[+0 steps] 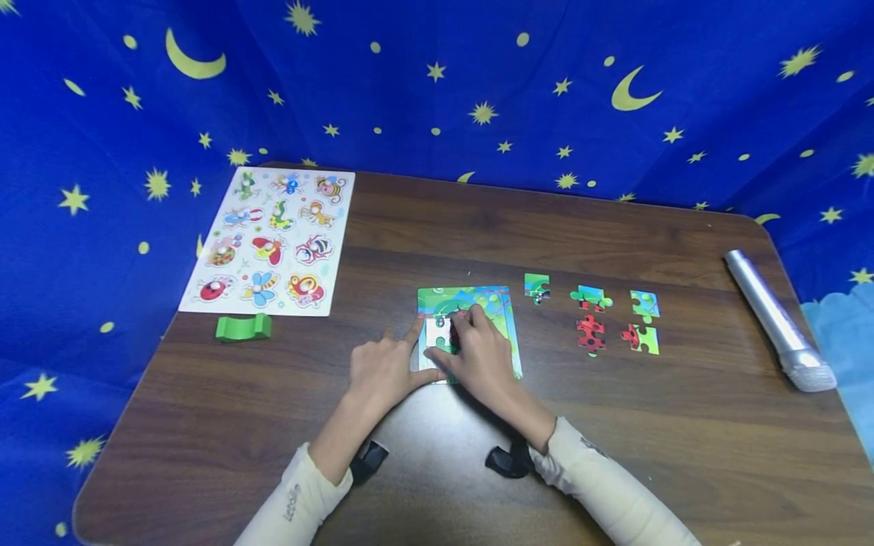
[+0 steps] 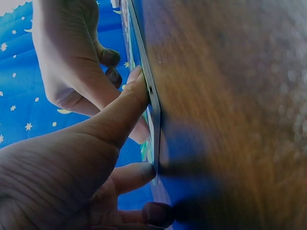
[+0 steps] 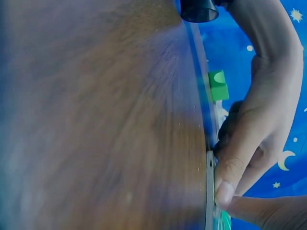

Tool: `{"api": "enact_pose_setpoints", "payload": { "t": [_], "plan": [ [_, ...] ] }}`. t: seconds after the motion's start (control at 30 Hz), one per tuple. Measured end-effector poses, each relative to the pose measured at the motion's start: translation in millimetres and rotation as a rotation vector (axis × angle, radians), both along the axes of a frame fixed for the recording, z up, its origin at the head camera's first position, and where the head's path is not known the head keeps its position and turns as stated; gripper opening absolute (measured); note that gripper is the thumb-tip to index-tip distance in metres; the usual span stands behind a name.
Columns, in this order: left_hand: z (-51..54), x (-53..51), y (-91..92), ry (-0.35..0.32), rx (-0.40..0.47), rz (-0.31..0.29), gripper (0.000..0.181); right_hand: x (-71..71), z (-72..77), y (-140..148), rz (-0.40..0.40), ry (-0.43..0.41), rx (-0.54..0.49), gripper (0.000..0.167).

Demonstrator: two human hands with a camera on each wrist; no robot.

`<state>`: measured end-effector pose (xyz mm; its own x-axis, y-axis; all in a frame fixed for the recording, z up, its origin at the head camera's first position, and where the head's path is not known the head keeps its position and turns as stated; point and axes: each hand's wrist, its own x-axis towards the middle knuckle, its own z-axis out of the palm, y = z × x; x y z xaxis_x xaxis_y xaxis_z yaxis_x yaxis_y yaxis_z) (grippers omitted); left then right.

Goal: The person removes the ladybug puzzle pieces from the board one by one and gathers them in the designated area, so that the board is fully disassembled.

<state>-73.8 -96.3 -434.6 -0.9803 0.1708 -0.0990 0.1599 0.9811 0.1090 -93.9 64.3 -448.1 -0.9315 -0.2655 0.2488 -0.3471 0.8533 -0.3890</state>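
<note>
A small square jigsaw board (image 1: 514,356) with a green and blue picture lies on the table in front of me. My left hand (image 1: 384,371) rests at its lower left corner, index finger along the left edge and thumb on the near edge. Over the board's middle, my right hand (image 1: 486,356) has bent fingers and thumb at a puzzle piece (image 1: 454,334) with dark red on it, largely hidden by the fingers. The left wrist view shows the left thumb (image 2: 132,108) against the board's edge. Right of the board lie several loose puzzle pieces (image 1: 590,334).
A white peg puzzle board (image 1: 273,243) with insect pictures lies at the back left. Before it sits a green arched block (image 1: 243,327). A silver microphone (image 1: 778,318) lies by the table's right edge. Behind the table (image 1: 614,440) hangs a blue star-and-moon curtain (image 1: 410,83).
</note>
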Motion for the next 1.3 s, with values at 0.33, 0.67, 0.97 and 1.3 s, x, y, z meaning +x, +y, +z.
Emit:
{"api": "enact_pose_setpoints", "payload": {
  "t": [0.33, 0.67, 0.97, 1.3],
  "plan": [
    [-0.9, -0.4, 1.0, -0.019, 0.009, -0.006, 0.099, -0.4, -3.9, -10, -0.104, 0.003, 0.015, 0.05],
    [0.4, -1.6, 1.1, -0.037, 0.019, 0.0, 0.1, -5.4, -0.5, -5, -0.09, -0.063, -0.027, 0.053],
    [0.3, -2.7, 0.9, -0.054, 0.038, 0.009, 0.1, -10.1, 8.3, 21, -0.101, -0.028, -0.067, 0.05],
    [1.6, -3.3, -0.4, -0.067, 0.055, 0.011, 0.099, -11.4, 12.9, 67, -0.189, -0.022, -0.062, 0.055]
  ]
}}
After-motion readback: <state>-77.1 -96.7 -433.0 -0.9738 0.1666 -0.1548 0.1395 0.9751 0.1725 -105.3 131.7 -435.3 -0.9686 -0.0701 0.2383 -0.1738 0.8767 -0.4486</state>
